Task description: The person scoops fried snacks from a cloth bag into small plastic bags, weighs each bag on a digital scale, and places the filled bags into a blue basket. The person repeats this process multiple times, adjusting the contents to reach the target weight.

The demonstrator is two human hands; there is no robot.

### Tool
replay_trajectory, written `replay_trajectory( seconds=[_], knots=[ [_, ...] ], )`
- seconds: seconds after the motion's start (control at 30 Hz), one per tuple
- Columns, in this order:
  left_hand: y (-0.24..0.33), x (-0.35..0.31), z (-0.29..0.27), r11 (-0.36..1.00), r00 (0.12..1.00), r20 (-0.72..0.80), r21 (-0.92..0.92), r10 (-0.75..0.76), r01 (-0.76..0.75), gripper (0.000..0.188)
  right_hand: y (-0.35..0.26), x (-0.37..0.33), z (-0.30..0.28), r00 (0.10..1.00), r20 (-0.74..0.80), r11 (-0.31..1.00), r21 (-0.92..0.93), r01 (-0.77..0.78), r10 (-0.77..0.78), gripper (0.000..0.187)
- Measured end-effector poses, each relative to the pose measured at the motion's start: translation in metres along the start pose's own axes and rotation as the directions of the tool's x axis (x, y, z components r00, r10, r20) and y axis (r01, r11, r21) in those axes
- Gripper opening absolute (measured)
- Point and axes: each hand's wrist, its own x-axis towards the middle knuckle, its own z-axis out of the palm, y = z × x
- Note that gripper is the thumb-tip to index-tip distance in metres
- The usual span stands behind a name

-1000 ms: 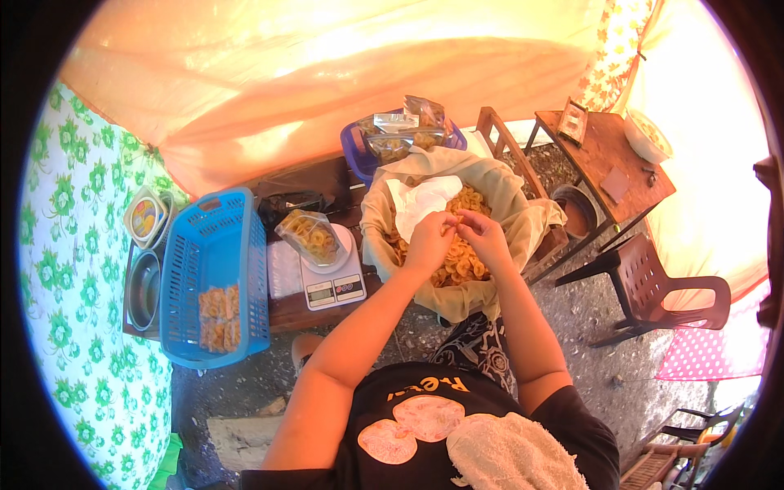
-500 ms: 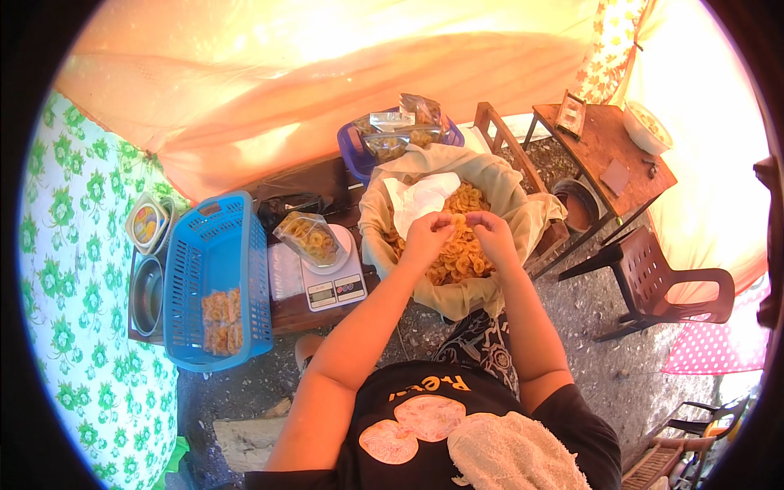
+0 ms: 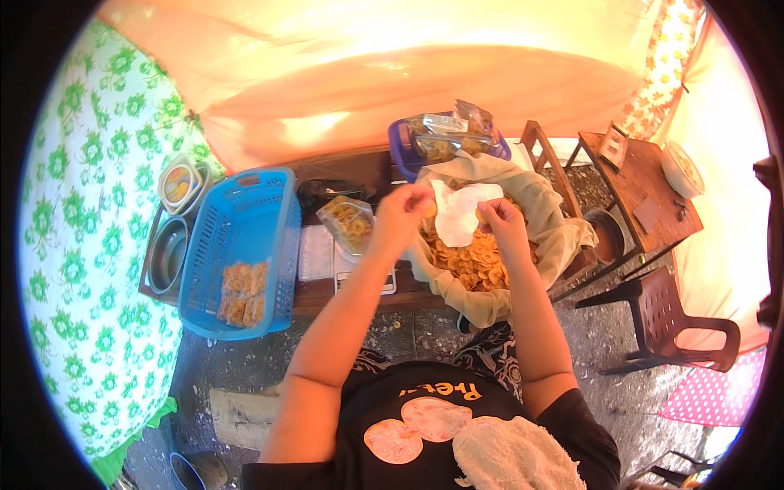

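Note:
A cloth-lined basket (image 3: 563,238) holds a heap of golden banana chips (image 3: 474,263), with a white sheet (image 3: 461,208), paper or thin plastic, lying over part of them. Above the basket's left rim, my left hand (image 3: 402,214) is pinched, slightly blurred, with a small yellowish chip at its fingertips. My right hand (image 3: 504,227) is closed over the chips beside the white sheet, a bit of chip between thumb and finger. Left of the basket, a clear pouch of chips (image 3: 349,222) rests on a white kitchen scale (image 3: 382,282), partly hidden by my left forearm.
A blue plastic basket (image 3: 282,245) holding several small packs (image 3: 242,294) stands at the left, beside a metal bowl (image 3: 169,255). Behind sits a purple basket (image 3: 400,155) of filled pouches. At right are a wooden table (image 3: 645,184), a white bucket (image 3: 682,170) and a brown plastic chair (image 3: 653,314).
My hands were together over the chips and have moved apart, the left one toward the basket's left rim. The whole view has shifted, so things appear farther right.

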Motion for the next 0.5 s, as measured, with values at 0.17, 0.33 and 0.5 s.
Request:
replay_trajectory(
  seconds=[0.17,0.33,0.5],
  knots=[
    [0.032,0.003,-0.095,0.999,0.984,-0.179,-0.033,-0.021,0.016,0.017,-0.012,0.015,0.046,0.977,0.182,0.994,0.015,0.11,-0.111,0.017],
    [0.025,0.004,-0.122,0.991,0.957,-0.271,-0.114,-0.104,0.075,0.015,-0.032,0.029,0.12,0.931,0.34,0.985,-0.057,0.163,-0.134,0.018],
    [0.011,0.004,-0.129,0.973,0.923,-0.383,0.225,0.043,0.048,0.014,-0.036,0.031,0.183,0.856,0.339,0.767,-0.394,0.506,-0.39,0.02]
  ],
)
